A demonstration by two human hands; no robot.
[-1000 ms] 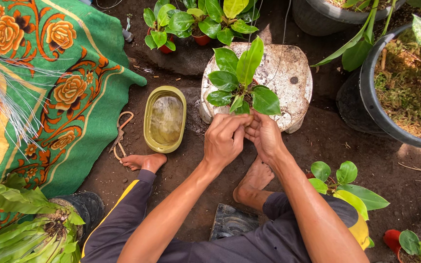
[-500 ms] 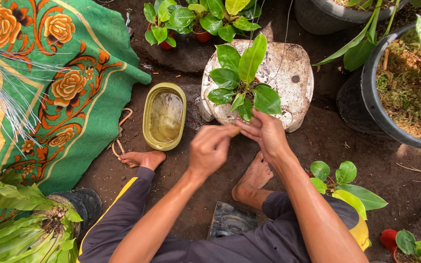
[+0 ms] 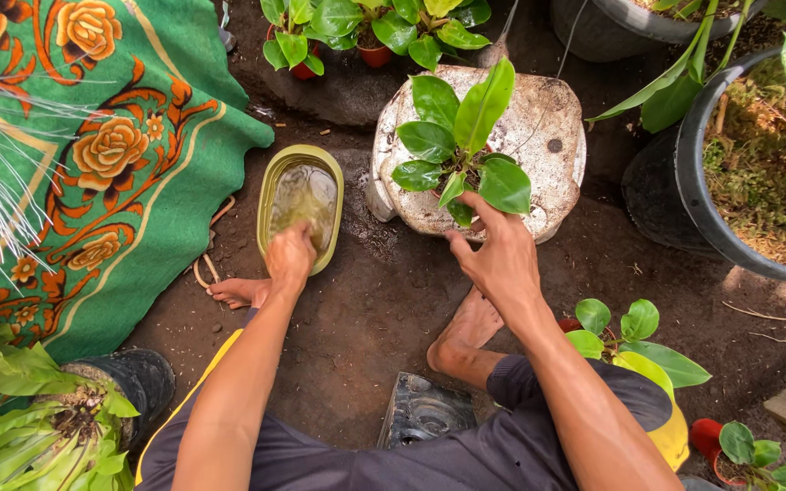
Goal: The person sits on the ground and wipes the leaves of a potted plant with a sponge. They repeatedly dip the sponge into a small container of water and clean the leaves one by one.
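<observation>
A small plant (image 3: 459, 145) with broad glossy green leaves stands on a pale overturned stone-like slab (image 3: 548, 136). My right hand (image 3: 493, 250) rests at the plant's base, its fingers among the lower leaves and stems. My left hand (image 3: 291, 256) reaches into an oval olive-green tub (image 3: 275, 182) of cloudy water on the soil, fingertips dipped at the near end. Whether it holds anything in the water is hidden. I squat with both bare feet on dark soil.
A green cloth with orange roses (image 3: 93, 155) lies at the left. Large black pots (image 3: 684, 200) stand at the right, small potted plants (image 3: 366, 27) behind, more seedlings (image 3: 629, 336) by my right knee, and a leafy plant in a black pot (image 3: 38, 418) at bottom left.
My left hand left the plant's base and moved left and down into the green tub of water. My right hand stayed at the plant.
</observation>
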